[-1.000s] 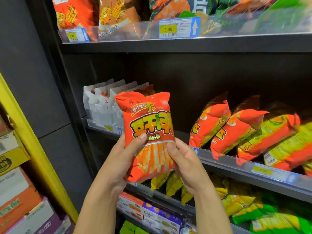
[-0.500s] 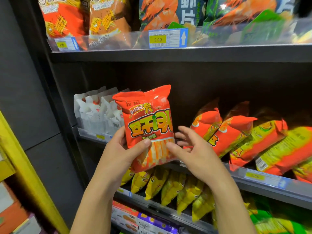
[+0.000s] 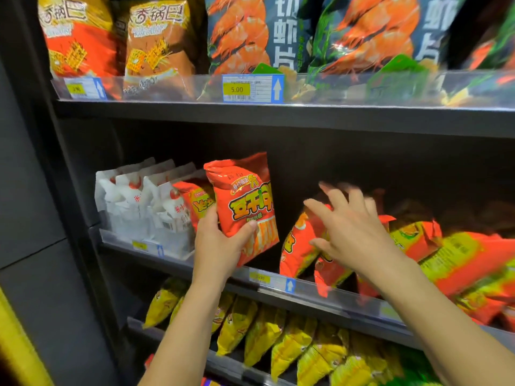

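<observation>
So, the dark shelf unit [image 3: 278, 118] runs off the right edge, and the slumped orange bags [image 3: 299, 246] there are blurry. The orange-red snack bag [image 3: 245, 207] sits upside down over the middle shelf [image 3: 348, 298], left hand [image 3: 220, 243] gripping its lower end. Right hand [image 3: 348, 232], fingers spread and smeared, is just over the slumped bags; contact unclear.

Orange bag [image 3: 245, 210] in left hand [image 3: 220, 247] (right hand [image 3: 352, 235] blurred)

The price label [image 3: 252, 89] on the top shelf rail reads "5.00" beside a white up-arrow. Above it, a rice-crust bag [image 3: 156, 37] shows "香锅巴" and a shrimp-chip bag [image 3: 250, 34] "虾片". The orange snack bag [image 3: 245, 201] shows "豆干".
</observation>
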The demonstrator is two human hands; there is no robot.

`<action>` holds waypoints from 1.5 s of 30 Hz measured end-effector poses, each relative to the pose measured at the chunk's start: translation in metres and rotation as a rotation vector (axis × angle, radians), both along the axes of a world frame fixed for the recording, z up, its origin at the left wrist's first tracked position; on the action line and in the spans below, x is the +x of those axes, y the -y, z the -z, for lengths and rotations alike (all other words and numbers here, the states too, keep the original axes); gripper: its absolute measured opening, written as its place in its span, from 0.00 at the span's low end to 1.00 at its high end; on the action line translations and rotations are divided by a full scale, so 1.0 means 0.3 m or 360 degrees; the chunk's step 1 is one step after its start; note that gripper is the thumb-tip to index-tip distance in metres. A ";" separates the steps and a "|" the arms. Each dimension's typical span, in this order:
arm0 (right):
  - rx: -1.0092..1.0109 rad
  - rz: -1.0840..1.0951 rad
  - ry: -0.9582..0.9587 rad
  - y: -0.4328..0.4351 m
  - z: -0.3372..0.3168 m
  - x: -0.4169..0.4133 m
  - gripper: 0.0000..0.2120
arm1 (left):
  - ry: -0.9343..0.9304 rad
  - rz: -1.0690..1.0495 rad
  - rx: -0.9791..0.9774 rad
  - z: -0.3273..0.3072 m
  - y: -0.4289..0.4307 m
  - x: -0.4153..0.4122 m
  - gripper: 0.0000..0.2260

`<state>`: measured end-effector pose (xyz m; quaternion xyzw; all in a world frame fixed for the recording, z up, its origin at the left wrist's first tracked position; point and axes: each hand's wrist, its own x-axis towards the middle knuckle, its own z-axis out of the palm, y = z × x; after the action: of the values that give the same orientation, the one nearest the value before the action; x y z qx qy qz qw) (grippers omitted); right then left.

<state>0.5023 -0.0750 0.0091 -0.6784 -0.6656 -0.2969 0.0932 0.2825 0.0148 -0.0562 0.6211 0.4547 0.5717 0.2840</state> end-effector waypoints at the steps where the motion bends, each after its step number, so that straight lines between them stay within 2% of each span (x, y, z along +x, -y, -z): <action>1: -0.0045 -0.0003 0.0005 -0.005 -0.002 0.009 0.38 | -0.0030 -0.0041 0.0027 0.005 -0.017 0.017 0.23; 5: -0.0106 -0.0065 0.0099 0.000 0.000 0.029 0.33 | -0.0150 -0.0228 0.0073 0.040 -0.068 0.069 0.26; 13: -0.0081 -0.0153 0.0144 -0.011 -0.001 0.052 0.32 | -0.0364 -0.0503 -0.0100 0.108 -0.105 0.118 0.31; 16: -0.0116 -0.0141 0.0170 -0.030 -0.001 0.067 0.36 | -0.0368 -0.0553 -0.0161 0.129 -0.109 0.113 0.34; 24: -0.0010 -0.0338 -0.0112 -0.033 -0.001 0.068 0.31 | -0.0404 -0.0586 -0.0168 0.111 -0.093 0.101 0.44; 27: 0.0027 -0.0403 -0.0203 -0.034 -0.002 0.063 0.31 | -0.0367 -0.0631 0.0004 0.104 -0.055 0.095 0.43; 30: 0.0082 -0.0453 -0.0245 -0.036 0.000 0.071 0.32 | -0.0305 -0.0473 0.0304 0.088 0.008 0.101 0.37; 33: 0.0165 -0.0532 -0.0258 -0.014 -0.016 0.053 0.30 | -0.0509 -0.0124 0.0520 0.059 0.064 0.114 0.35; 35: 0.0264 -0.0577 -0.0255 0.017 -0.038 0.029 0.29 | -0.0663 0.0065 0.0541 0.033 0.094 0.131 0.40; 38: 0.0364 -0.0628 -0.0249 0.068 -0.064 -0.007 0.28 | -0.0783 0.0114 0.0504 0.008 0.124 0.159 0.48; 45: 0.0470 -0.0740 -0.0375 0.159 -0.076 -0.064 0.26 | -0.0573 0.0132 0.0387 -0.001 0.183 0.121 0.43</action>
<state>0.4832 -0.1227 0.0319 -0.5166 -0.7373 -0.2804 0.3329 0.3189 -0.0401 -0.0559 0.7611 0.3997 0.4900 0.1446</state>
